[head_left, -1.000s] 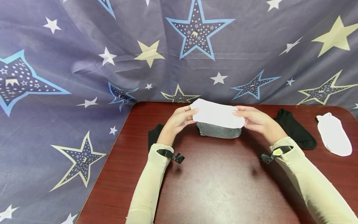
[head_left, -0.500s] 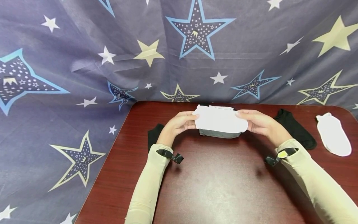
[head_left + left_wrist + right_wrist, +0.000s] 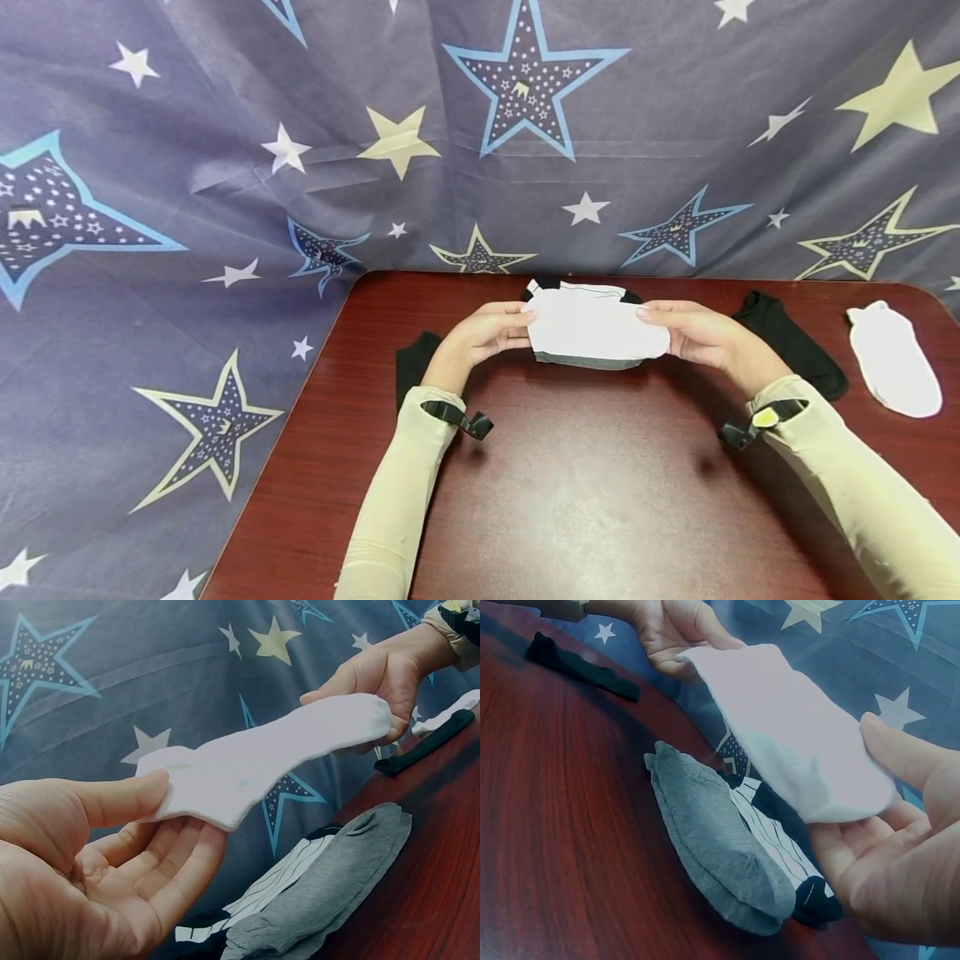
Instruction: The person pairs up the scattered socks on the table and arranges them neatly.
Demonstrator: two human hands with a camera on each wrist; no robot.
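Observation:
A white sock (image 3: 596, 327) is stretched level between my two hands, held above the table. My left hand (image 3: 491, 331) pinches its cuff end, thumb on top and fingers beneath, as the left wrist view shows. At the toe end, my right hand (image 3: 693, 333) pinches it the same way. Under the held sock lie grey socks (image 3: 712, 840), laid one on another. Beside them, toward the curtain, is a white sock with black stripes (image 3: 769, 829) and a black toe. In the head view the white sock hides most of both.
To the right on the table (image 3: 577, 483) lie a black sock (image 3: 795, 350) and another white sock (image 3: 896, 360). Another black sock (image 3: 411, 367) is partly behind my left forearm. A star-patterned curtain (image 3: 345, 192) hangs along the table's back and left.
Both hands have brought the white sock slightly right and closer to me, now more level. The striped sock behind it has come into sight, while less of the grey socks shows.

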